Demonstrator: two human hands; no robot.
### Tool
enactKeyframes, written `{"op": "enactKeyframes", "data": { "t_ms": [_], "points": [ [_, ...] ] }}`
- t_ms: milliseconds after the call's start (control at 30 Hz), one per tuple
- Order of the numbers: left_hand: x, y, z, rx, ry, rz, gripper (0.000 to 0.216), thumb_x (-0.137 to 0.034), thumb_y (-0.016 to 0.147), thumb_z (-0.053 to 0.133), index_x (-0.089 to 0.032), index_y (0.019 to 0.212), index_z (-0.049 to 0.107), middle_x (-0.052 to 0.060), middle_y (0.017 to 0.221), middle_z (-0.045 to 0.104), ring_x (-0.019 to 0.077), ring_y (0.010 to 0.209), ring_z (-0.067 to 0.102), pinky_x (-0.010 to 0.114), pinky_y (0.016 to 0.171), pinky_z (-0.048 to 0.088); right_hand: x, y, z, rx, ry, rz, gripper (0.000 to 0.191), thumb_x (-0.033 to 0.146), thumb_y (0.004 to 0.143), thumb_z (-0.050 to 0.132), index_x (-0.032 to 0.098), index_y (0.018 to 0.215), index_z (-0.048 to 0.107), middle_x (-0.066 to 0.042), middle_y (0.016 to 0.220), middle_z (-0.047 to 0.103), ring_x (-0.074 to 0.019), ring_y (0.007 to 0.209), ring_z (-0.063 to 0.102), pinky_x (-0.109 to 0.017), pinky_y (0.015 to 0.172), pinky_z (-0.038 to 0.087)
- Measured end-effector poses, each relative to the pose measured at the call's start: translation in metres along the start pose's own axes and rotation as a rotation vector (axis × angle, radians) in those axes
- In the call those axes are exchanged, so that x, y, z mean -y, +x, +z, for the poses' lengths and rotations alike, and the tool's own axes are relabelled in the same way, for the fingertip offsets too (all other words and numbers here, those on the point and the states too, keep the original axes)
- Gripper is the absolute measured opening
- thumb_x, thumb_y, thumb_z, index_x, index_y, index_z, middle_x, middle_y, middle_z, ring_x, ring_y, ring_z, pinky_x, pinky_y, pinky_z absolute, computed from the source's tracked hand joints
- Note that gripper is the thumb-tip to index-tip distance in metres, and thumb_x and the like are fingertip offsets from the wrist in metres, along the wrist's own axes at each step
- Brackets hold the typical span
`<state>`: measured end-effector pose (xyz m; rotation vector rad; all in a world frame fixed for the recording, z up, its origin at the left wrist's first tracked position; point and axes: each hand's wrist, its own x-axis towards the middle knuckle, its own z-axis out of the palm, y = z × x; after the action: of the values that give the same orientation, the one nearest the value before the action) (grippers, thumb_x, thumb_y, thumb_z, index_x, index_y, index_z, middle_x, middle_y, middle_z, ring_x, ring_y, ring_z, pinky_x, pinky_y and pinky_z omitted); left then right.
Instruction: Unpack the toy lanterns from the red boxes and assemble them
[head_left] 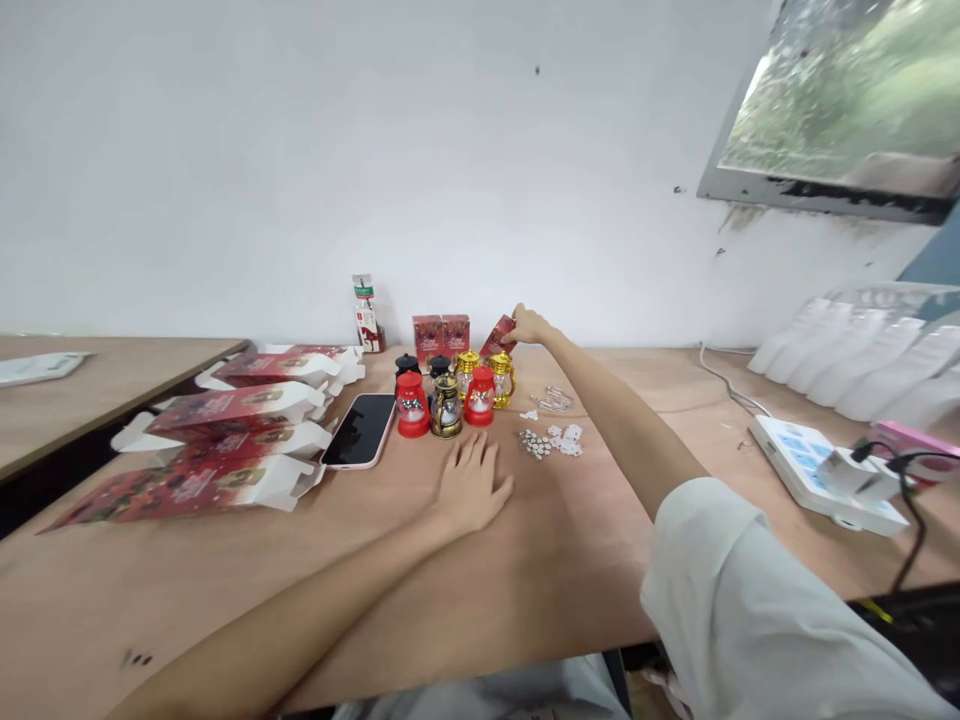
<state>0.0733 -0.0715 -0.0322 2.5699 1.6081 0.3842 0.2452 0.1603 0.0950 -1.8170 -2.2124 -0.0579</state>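
Observation:
My left hand (469, 487) lies flat and open on the wooden table (525, 580), just in front of a cluster of small toy lanterns (450, 395) in red, black and gold. My right hand (527, 326) reaches far across the table and pinches a small red box (499, 336), held tilted beside two more red boxes (441, 337) that stand upright against the wall. A phone (361, 430) with a dark screen lies left of the lanterns.
Flat red-and-white unfolded cartons (225, 440) are stacked at the left. Small silver and white parts (551, 440) lie scattered right of the lanterns. A white power strip (817, 470) with a plugged cable and white pouches (862, 360) sit at the right. A small carton (367, 315) stands by the wall.

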Motion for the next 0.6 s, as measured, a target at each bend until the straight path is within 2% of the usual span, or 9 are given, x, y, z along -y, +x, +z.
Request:
{"op": "enactKeyframes", "data": {
  "t_ms": [100, 200, 267, 333, 400, 467, 533, 600],
  "points": [
    [0.012, -0.013, -0.006, -0.033, 0.024, -0.054, 0.055, -0.043, 0.087, 0.041, -0.011, 0.132, 0.045, 0.019, 0.147, 0.033, 0.0322, 0.138, 0.027, 0.048, 0.11, 0.027, -0.023, -0.021, -0.007, -0.224, 0.034, 0.005, 0.073, 0.033, 0.073, 0.065, 0.005, 0.131, 0.031, -0.022, 0.116, 0.057, -0.0324, 0.103, 0.057, -0.041, 0.087, 0.043],
    [0.02, -0.019, -0.011, -0.048, 0.014, -0.096, 0.054, -0.042, 0.085, 0.044, -0.011, 0.129, 0.046, 0.02, 0.147, 0.032, 0.0338, 0.136, 0.029, 0.048, 0.108, 0.03, -0.047, -0.052, -0.012, -0.572, 0.132, 0.052, 0.067, 0.031, 0.082, 0.053, 0.003, 0.136, 0.025, -0.026, 0.128, 0.047, -0.0348, 0.118, 0.047, -0.047, 0.097, 0.038],
    [0.023, -0.019, -0.012, -0.052, -0.033, -0.102, 0.052, -0.041, 0.084, 0.046, -0.011, 0.127, 0.047, 0.02, 0.147, 0.032, 0.0342, 0.136, 0.029, 0.05, 0.108, 0.03, -0.058, -0.082, -0.009, -0.806, 0.306, 0.083, 0.065, 0.036, 0.087, 0.043, 0.006, 0.14, 0.017, -0.025, 0.136, 0.038, -0.0325, 0.125, 0.04, -0.049, 0.101, 0.034],
    [0.025, -0.017, -0.012, -0.072, -0.135, -0.113, 0.05, -0.041, 0.082, 0.048, -0.013, 0.123, 0.049, 0.02, 0.146, 0.034, 0.0344, 0.135, 0.031, 0.053, 0.108, 0.028, -0.059, -0.119, -0.001, -0.971, 0.515, 0.072, 0.064, 0.042, 0.09, 0.036, 0.017, 0.143, 0.009, -0.019, 0.143, 0.031, -0.0284, 0.129, 0.038, -0.049, 0.104, 0.033],
    [0.03, -0.016, -0.011, -0.095, -0.345, -0.121, 0.05, -0.044, 0.08, 0.051, -0.015, 0.121, 0.048, 0.018, 0.142, 0.04, 0.0329, 0.132, 0.035, 0.053, 0.108, 0.028, -0.051, -0.16, 0.013, -1.017, 0.671, -0.024, 0.066, 0.047, 0.09, 0.039, 0.024, 0.144, 0.009, -0.014, 0.146, 0.029, -0.0263, 0.13, 0.038, -0.047, 0.106, 0.033],
    [0.036, -0.016, -0.011, -0.114, -0.675, -0.088, 0.055, -0.048, 0.079, 0.054, -0.018, 0.124, 0.043, 0.016, 0.138, 0.045, 0.0295, 0.129, 0.041, 0.05, 0.107, 0.032, -0.033, -0.199, 0.032, -0.953, 0.764, -0.106, 0.068, 0.051, 0.089, 0.041, 0.024, 0.145, 0.013, -0.012, 0.147, 0.029, -0.0262, 0.133, 0.036, -0.046, 0.108, 0.032],
    [0.044, -0.018, -0.01, -0.146, -1.019, -0.014, 0.066, -0.051, 0.075, 0.06, -0.022, 0.129, 0.035, 0.015, 0.139, 0.043, 0.0266, 0.127, 0.045, 0.045, 0.105, 0.036, -0.008, -0.232, 0.05, -0.814, 0.838, -0.156, 0.067, 0.051, 0.09, 0.039, 0.024, 0.145, 0.012, -0.011, 0.146, 0.033, -0.025, 0.134, 0.035, -0.045, 0.109, 0.031],
    [0.053, -0.02, -0.01, -0.206, -1.236, 0.026, 0.081, -0.051, 0.066, 0.07, -0.024, 0.132, 0.032, 0.014, 0.142, 0.041, 0.0271, 0.126, 0.046, 0.043, 0.103, 0.039, 0.019, -0.253, 0.065, -0.628, 0.854, -0.238, 0.061, 0.048, 0.093, 0.033, 0.024, 0.146, 0.013, -0.009, 0.145, 0.036, -0.023, 0.135, 0.034, -0.044, 0.112, 0.029]
  ]
}}
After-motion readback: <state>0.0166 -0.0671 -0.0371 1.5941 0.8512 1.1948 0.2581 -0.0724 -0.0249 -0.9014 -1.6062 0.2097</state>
